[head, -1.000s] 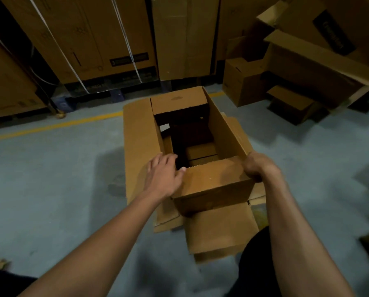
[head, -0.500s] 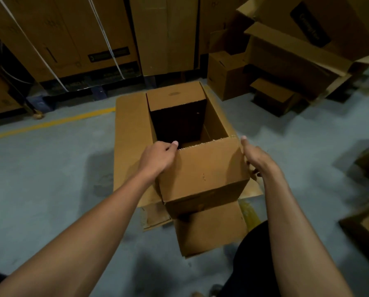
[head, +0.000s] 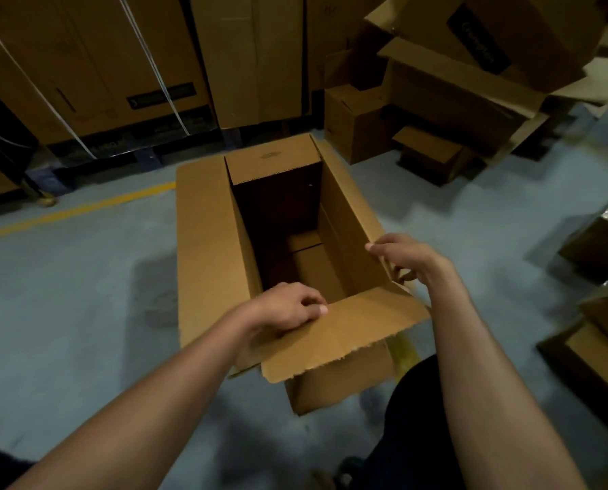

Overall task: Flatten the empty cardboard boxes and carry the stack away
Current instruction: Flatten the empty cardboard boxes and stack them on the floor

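An open brown cardboard box [head: 210, 249] stands on the grey floor in front of me, its four top flaps spread outward and its dark inside empty. My left hand [head: 285, 309] grips the near flap [head: 345, 334] at its left inner corner, fingers curled over the edge. My right hand [head: 406, 256] holds the right side wall's top edge near the near right corner, thumb on the inside and fingers behind the cardboard.
Tall strapped cartons [head: 94, 65] line the back wall. A heap of opened boxes [head: 454, 90] lies at the back right, with a small box [head: 355, 122] beside it. More cardboard [head: 603, 323] sits at the right edge. A yellow line [head: 76, 210] crosses the floor.
The near flap, standing upright before, has folded outward toward me. My left hand moved down with it, and my right hand shifted onto the right wall's edge. The view moved closer over the box.
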Available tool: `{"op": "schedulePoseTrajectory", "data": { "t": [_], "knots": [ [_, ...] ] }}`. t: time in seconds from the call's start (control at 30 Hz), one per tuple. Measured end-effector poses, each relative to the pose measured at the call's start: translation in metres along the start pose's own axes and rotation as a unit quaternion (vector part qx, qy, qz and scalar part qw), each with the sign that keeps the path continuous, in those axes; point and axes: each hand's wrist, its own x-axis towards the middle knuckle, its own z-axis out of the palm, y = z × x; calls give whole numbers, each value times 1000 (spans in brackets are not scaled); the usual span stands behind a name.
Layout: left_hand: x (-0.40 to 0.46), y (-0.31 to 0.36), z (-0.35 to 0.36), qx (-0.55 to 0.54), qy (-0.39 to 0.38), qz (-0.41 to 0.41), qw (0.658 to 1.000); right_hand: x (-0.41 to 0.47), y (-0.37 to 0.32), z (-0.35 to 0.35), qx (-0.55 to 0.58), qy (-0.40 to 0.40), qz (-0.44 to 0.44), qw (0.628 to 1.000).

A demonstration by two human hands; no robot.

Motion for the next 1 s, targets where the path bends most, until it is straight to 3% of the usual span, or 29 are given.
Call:
{"op": "schedulePoseTrajectory", "data": {
  "t": [0.07,0.17,0.23,0.37,0.47,0.67,0.77,0.9,1.0],
  "knots": [
    [6,-1,11,11,57,4,998,1,2,5,-34,-7,-8,999],
    [7,-6,14,-30,-20,2,999,4,5,8,-123,-7,-15,992],
    [11,-12,19,-37,-31,2,999,6,7,8,-166,-17,-27,986],
    [18,-18,34,66,28,34,997,12,9,6,-140,-34,-22,989],
    [23,-15,41,123,76,69,987,13,3,16,-162,5,-25,986],
    [41,-13,11,64,-47,25,996,24,-5,59,-271,119,-88,951],
    [50,-24,-3,56,-76,43,995,32,-8,68,-299,143,-91,939],
    [76,-36,-28,-22,-8,14,1000,45,-12,70,-296,178,-95,934],
    [113,-55,-54,32,97,-18,995,54,-16,73,-277,199,-103,935]
  ]
}}
